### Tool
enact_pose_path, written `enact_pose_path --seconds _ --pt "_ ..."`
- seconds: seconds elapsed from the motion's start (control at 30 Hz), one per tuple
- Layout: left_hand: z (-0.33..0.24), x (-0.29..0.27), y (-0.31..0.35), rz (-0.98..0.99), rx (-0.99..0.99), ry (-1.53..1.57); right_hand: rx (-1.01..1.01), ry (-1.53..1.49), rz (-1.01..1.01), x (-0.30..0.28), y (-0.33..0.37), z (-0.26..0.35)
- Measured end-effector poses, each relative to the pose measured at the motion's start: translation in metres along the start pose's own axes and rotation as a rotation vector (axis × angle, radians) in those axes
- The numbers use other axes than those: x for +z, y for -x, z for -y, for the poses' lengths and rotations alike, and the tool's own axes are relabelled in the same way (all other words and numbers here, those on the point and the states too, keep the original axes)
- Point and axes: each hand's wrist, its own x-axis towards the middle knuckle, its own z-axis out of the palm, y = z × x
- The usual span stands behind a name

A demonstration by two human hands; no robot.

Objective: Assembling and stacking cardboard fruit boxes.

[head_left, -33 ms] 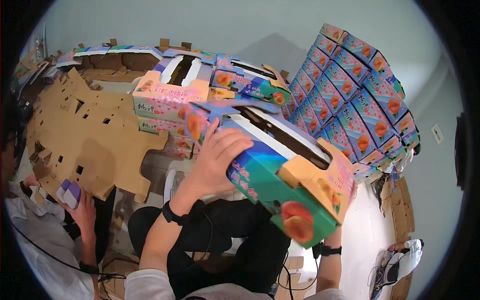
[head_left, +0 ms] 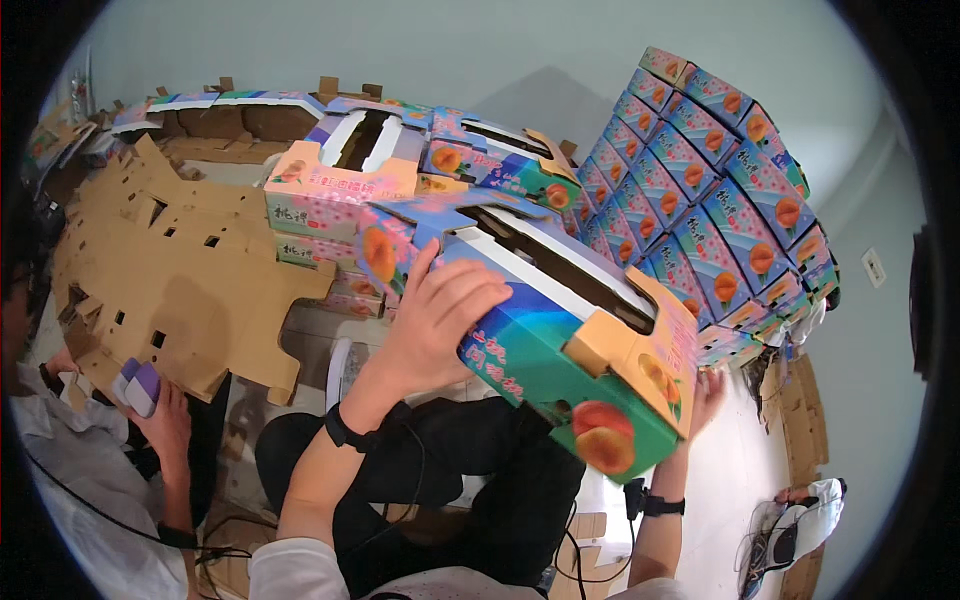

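Note:
Over my lap, tilted, is a colourful cardboard fruit gift box point(head_left: 545, 335) with peach pictures, green and blue sides and a long slot in its top. My left hand point(head_left: 440, 315) is closed on its near long side, fingers over the upper edge and thumb up. My right hand point(head_left: 708, 398) presses against the box's right end; it is slightly blurred and partly hidden behind the box. Just beyond the held box stand similar boxes, one with a pink end point(head_left: 340, 185) and one with a blue side point(head_left: 500, 160).
A tall stack of gift boxes point(head_left: 700, 200) leans by the right wall. At left, a co-worker's hand point(head_left: 165, 420) holds a purple and white object point(head_left: 140, 388) beside a big flat brown cardboard sheet point(head_left: 200, 270). A white cap-like thing point(head_left: 800, 530) lies at lower right.
The gift box has shifted slightly and turned a little. My right hand, hidden behind the box before, now shows at its right end.

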Motion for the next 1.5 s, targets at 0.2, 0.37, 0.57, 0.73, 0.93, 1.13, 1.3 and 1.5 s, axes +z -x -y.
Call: enact_pose_path --seconds 0.2,0.37,0.57,0.73,0.93,1.13,1.3,1.5 --pt "-0.016 0.021 0.005 0.075 0.104 -0.390 -0.778 0.500 0.480 0.035 0.075 0.153" --pt "-0.032 0.021 0.011 0.082 0.059 -0.381 -0.869 0.990 0.973 0.133 0.120 0.181" --pt "-0.046 0.033 0.007 0.156 0.040 -0.392 -0.894 0.835 0.864 0.133 0.102 0.129" --pt "-0.049 0.004 -0.008 0.170 -0.046 -0.550 -0.928 0.841 0.815 0.106 0.078 0.121" --pt "-0.030 0.002 0.003 0.337 -0.065 -0.409 -0.949 0.898 0.841 0.091 0.076 0.128" --pt "-0.041 0.029 0.012 0.264 0.013 -0.364 -0.945 0.975 0.847 0.086 0.072 0.103" --pt "-0.071 0.011 0.004 0.117 0.152 -0.439 -1.059 0.851 0.808 0.085 0.025 0.111" --pt "-0.049 -0.007 0.016 -0.355 0.163 -0.372 -1.335 0.857 0.286 0.091 -0.096 0.202"
